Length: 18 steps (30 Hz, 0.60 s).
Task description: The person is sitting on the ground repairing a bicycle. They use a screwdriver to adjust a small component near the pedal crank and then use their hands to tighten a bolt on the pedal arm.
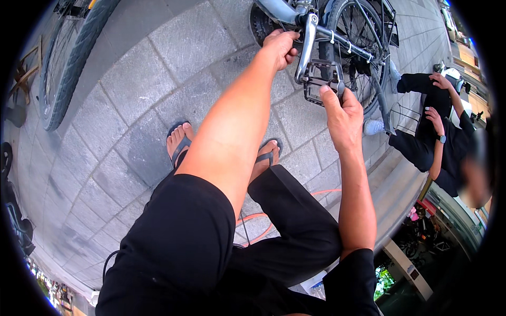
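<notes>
A bicycle stands at the top of the view, its silver crank arm (308,50) slanting down to a black cage pedal (321,78). My right hand (346,117) grips the pedal's outer end, thumb on top. My left hand (280,46) is closed beside the dark chainring (262,23), on the left of the crank arm. Its fingertips reach in by the frame, and what they pinch, if anything, is hidden. Behind the pedal is the rear wheel (356,39), with a frame tube (352,48) bound by white ties running alongside.
Another bicycle's wheel (71,68) stands at the upper left. A person in dark clothes (421,121) sits at the right, hands near the knees. An orange hose (258,216) lies on the grey paving (132,110) by my sandalled feet. A kerb (390,184) runs along the right.
</notes>
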Each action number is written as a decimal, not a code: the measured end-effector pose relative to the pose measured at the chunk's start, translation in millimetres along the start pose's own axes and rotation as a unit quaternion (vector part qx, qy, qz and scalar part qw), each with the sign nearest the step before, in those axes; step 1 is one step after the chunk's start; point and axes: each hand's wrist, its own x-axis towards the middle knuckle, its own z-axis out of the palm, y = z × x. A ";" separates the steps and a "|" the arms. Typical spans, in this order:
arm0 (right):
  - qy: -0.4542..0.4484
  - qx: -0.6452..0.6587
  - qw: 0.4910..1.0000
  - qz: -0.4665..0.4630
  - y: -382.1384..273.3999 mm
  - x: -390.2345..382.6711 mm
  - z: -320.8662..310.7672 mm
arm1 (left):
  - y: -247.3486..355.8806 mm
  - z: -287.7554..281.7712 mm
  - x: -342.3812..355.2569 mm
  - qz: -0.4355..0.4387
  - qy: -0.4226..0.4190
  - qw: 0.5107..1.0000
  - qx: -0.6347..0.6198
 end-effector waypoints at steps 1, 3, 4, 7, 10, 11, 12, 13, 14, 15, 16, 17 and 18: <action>0.004 -0.001 1.000 0.008 1.9 0.2 -0.1 | 3.0 3.4 -3.8 0.003 0.015 1.000 0.009; 0.014 0.012 0.999 0.032 -1.5 -4.6 2.2 | -1.4 8.9 -1.8 0.011 0.045 0.998 0.033; 0.015 0.010 0.999 0.033 -3.4 -5.6 3.9 | -3.7 8.7 0.3 0.030 0.056 0.997 0.040; 0.025 -0.009 0.999 0.021 -5.6 -5.5 6.4 | -7.0 11.5 19.8 0.083 0.108 0.990 0.031; 0.038 -0.018 0.999 0.009 -4.9 -4.9 5.7 | -7.4 17.0 28.3 0.094 0.139 0.985 0.035; 0.038 -0.023 0.999 0.017 -3.8 -4.9 5.6 | -10.7 15.2 27.5 0.099 0.142 0.984 0.046; 0.041 -0.028 0.998 0.026 -3.0 -5.6 4.6 | -13.4 15.6 27.7 0.104 0.143 0.982 0.058; 0.044 -0.033 0.998 0.035 -4.6 -6.6 3.9 | -13.2 15.4 27.4 0.102 0.155 0.980 0.072; 0.040 -0.065 0.996 0.039 -9.5 -8.8 1.8 | -13.8 14.4 26.6 0.096 0.143 0.982 0.073; 0.065 -0.127 0.990 0.018 -18.2 -11.6 0.1 | -9.5 14.6 23.8 0.090 0.138 0.984 0.067; 0.086 -0.185 0.979 -0.002 -26.1 -14.8 0.2 | -5.8 11.2 22.5 0.084 0.137 0.985 0.061; 0.102 -0.187 0.977 -0.005 -39.3 -18.8 -8.0 | -3.0 9.3 20.9 0.081 0.132 0.985 0.071; 0.119 -0.193 0.974 -0.009 -50.2 -20.4 -20.9 | -0.7 9.4 17.4 0.077 0.126 0.986 0.076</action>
